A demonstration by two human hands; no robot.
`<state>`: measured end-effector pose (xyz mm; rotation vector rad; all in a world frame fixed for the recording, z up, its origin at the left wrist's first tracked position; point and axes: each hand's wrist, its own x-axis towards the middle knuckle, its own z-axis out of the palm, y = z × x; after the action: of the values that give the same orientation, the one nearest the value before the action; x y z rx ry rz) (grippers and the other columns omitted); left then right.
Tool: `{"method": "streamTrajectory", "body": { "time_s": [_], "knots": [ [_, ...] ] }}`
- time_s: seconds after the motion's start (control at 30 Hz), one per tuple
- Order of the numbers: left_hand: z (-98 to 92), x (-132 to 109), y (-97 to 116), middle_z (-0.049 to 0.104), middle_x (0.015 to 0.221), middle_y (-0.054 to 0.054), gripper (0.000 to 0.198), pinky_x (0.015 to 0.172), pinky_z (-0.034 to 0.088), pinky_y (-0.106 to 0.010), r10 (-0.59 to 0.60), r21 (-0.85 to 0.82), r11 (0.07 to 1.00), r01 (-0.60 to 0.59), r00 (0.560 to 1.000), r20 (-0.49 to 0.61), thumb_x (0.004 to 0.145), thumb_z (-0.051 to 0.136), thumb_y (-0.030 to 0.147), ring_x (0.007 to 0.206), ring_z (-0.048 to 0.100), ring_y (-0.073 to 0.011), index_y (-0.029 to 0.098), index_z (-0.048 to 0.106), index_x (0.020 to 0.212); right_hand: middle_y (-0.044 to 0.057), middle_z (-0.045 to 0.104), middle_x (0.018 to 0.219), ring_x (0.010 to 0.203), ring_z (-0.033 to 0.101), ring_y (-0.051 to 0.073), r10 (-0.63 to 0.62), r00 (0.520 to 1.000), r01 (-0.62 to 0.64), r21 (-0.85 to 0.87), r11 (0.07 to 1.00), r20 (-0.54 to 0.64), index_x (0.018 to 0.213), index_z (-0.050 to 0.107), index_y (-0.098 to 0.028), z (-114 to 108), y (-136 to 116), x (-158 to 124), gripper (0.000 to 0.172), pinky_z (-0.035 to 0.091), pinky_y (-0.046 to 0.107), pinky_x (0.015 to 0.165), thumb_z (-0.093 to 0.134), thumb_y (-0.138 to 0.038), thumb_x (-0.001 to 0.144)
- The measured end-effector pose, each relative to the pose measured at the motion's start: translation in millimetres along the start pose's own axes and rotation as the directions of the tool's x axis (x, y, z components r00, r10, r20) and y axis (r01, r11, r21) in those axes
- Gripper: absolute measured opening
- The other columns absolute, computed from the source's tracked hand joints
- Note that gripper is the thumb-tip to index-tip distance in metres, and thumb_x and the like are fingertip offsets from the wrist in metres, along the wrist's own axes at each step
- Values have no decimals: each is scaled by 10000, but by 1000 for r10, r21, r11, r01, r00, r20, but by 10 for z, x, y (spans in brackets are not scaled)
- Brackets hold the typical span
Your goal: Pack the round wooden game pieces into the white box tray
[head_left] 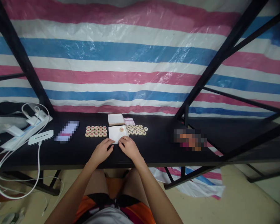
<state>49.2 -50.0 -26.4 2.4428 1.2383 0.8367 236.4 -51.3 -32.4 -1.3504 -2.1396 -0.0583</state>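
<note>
The left hand (104,150) and right hand (130,147) partly cover the near edge of the white box (114,132), and I can't tell whether their curled fingers grip it. The box partly hides the dark-marked pieces (140,128). Black desk (162,146) stretches rightward, its front edge near both wrists.

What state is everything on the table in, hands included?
Near white square: lying down, bearing one round piece
Left hand: curled, at that square's front edge
Right hand: curled, covering its front right corner
Red-marked pieces: neat rows
Dark-marked pieces: clustered
Power strip: plugs inserted
White device: cabled, green light on
</note>
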Motion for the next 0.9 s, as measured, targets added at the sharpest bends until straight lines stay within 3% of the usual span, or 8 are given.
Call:
{"method": "streamTrajectory", "body": {
  "time_s": [0.9],
  "knots": [
    [13, -5, -16, 621, 1048, -61, 255, 868, 472, -316, 16, 2, 1000, -16, 1000, -16, 876, 454, 206, 956, 589, -184, 198, 614, 1075, 69, 641, 849, 825, 585, 183, 4, 1000, -3, 21, 1000, -14, 842, 669, -160, -12, -14, -1, 210, 453, 303, 815, 465, -181, 888]
  ]
}}
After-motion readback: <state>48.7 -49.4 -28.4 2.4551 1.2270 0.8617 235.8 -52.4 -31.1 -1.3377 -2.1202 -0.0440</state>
